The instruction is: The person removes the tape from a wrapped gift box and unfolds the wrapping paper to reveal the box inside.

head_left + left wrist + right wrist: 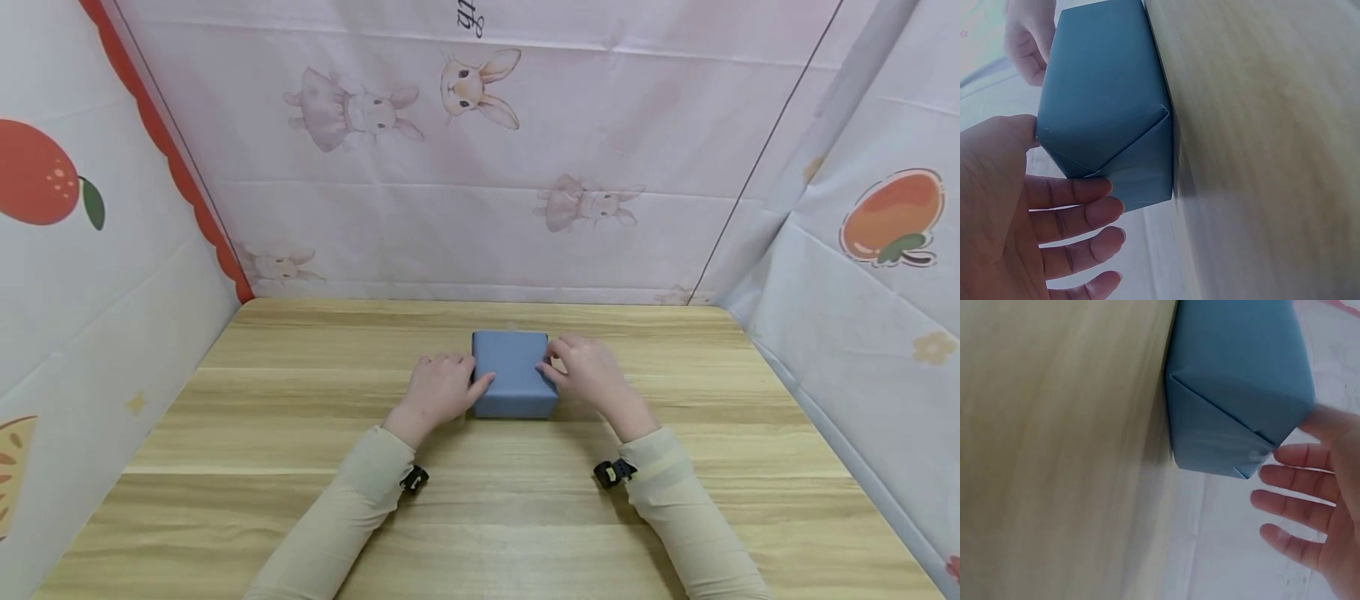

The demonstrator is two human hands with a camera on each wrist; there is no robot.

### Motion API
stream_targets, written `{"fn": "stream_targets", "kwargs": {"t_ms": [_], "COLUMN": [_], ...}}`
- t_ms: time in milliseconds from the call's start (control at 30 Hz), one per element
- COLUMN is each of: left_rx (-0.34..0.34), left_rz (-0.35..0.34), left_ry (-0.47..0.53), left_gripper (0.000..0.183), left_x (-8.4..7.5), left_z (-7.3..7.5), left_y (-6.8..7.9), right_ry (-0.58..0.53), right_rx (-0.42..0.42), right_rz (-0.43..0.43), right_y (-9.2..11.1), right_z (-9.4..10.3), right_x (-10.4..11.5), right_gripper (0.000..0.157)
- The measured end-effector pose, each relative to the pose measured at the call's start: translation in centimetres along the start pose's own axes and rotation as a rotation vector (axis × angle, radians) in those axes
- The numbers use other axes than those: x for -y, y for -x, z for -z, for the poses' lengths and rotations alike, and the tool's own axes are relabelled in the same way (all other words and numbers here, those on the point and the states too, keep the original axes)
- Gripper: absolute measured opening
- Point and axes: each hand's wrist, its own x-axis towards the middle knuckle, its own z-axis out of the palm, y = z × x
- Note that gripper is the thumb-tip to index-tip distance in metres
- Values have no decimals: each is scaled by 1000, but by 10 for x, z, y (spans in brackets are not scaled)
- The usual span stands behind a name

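The head view looks forward and down from above the near side of the table (510, 517), farther off than the wrist views, with the printed backdrop (450, 225) at twelve o'clock. Both wrist views sit low, close and turned sideways: the table fills the left one's three o'clock side and the right one's nine o'clock side. All three share the blue box (513, 367); head and left wrist views also share both hands, left hand (441, 390) and right hand (594, 377).

In the right wrist view, the top edge cuts off the box (1241, 350); in the head view, the bottom edge crops both sleeves (330, 517).
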Motion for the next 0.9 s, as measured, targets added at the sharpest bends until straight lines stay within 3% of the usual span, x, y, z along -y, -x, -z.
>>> {"fn": "stream_targets", "kwargs": {"t_ms": [367,900], "left_rx": [-19,-37], "left_rz": [-7,-21], "left_ry": [13,8], "left_gripper": [53,52], "left_x": [1,1], "left_z": [-2,-2], "left_y": [1,2], "right_ry": [18,32], "right_rx": [-62,-106], "right_rz": [34,18], "right_y": [-1,1], "right_z": [-5,-3], "right_x": [0,-5], "right_gripper": [5,8]}}
